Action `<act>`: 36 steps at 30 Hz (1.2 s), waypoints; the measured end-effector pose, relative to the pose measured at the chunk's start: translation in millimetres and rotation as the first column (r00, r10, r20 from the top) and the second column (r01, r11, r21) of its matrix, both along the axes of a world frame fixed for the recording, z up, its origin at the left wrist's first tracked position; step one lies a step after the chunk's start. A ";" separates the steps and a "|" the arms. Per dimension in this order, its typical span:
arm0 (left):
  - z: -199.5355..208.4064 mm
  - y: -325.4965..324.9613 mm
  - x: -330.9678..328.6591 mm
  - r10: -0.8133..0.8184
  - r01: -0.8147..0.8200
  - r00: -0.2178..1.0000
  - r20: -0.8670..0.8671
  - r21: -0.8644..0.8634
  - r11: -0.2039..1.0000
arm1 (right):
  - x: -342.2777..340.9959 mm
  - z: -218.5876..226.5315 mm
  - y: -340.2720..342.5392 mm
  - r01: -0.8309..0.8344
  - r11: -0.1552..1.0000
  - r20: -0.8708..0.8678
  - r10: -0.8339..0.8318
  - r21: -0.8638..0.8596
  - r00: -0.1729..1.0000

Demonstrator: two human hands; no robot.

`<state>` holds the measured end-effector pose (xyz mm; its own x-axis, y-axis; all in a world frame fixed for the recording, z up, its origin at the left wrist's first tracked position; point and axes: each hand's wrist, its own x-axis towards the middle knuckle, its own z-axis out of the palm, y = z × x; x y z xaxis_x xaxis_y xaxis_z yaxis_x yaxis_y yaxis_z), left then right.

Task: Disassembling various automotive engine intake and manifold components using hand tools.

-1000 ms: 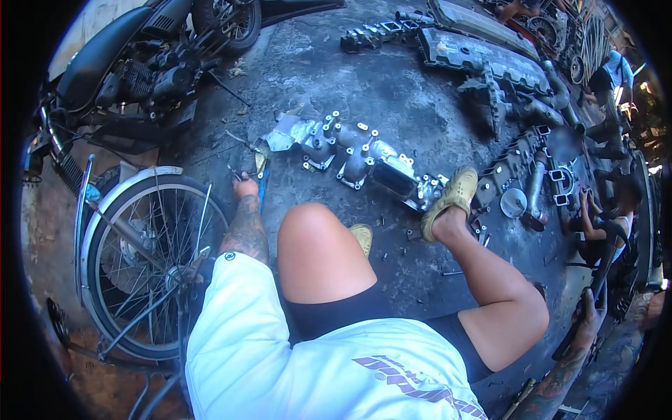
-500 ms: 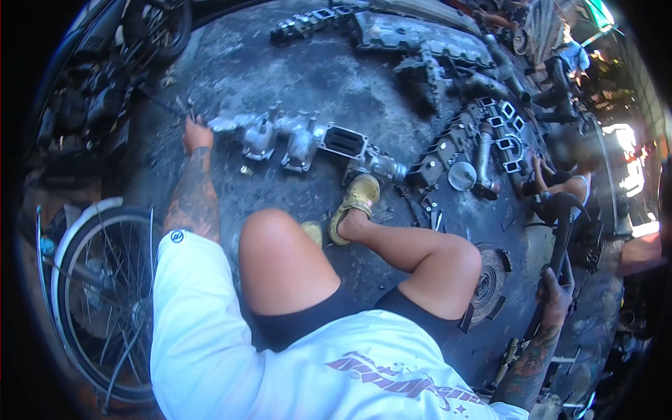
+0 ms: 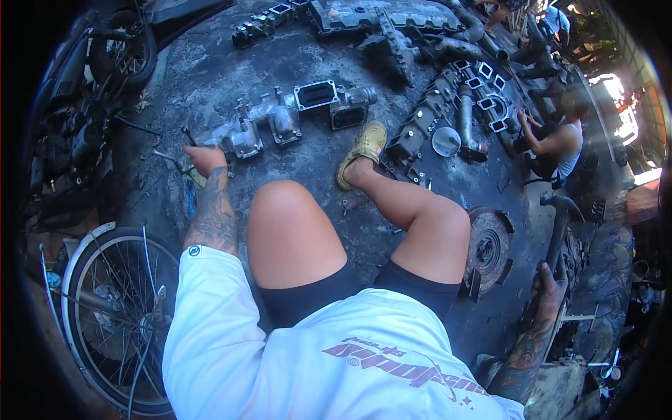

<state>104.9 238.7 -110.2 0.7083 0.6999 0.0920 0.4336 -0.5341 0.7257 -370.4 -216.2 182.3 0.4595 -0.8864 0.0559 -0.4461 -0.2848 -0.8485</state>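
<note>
My left hand [image 3: 206, 159] is closed around a short dark metal rod [image 3: 187, 136], whose tip stands up past the fingers. Just beyond it, the left end of a silver cast engine manifold [image 3: 245, 140] lies on the floor, with its rectangular flanged opening [image 3: 316, 94] to the right. Off at the right, my right hand [image 3: 548, 287] grips a long dark bar [image 3: 557, 238] with a curved crosswise head; its exact kind is unclear. The palm side of each grip is hidden.
My clog-covered foot [image 3: 364, 150] is beside the manifold. A dark engine cover [image 3: 423, 115], a pipe [image 3: 465, 119], gaskets [image 3: 490, 105] and a round disc [image 3: 488, 246] lie rightward. A person [image 3: 556, 140] sits beyond. A spoked wheel [image 3: 126, 315] stands at left.
The view has shifted. My left hand has come nearer to me with the rod, below the manifold's left end. My right hand keeps its hold on the dark bar.
</note>
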 end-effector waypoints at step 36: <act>-122.1 16.8 -121.7 0.518 -0.737 0.622 -0.587 -0.215 0.640 | 388.4 -280.3 108.9 -0.790 0.602 -0.472 0.734 0.119 0.488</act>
<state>-16.8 255.4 -232.3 -0.0513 0.8675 -0.4948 0.8552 0.2940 0.4268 18.0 -107.3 -98.0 0.9451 -0.1788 -0.2736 -0.3083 -0.7658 -0.5644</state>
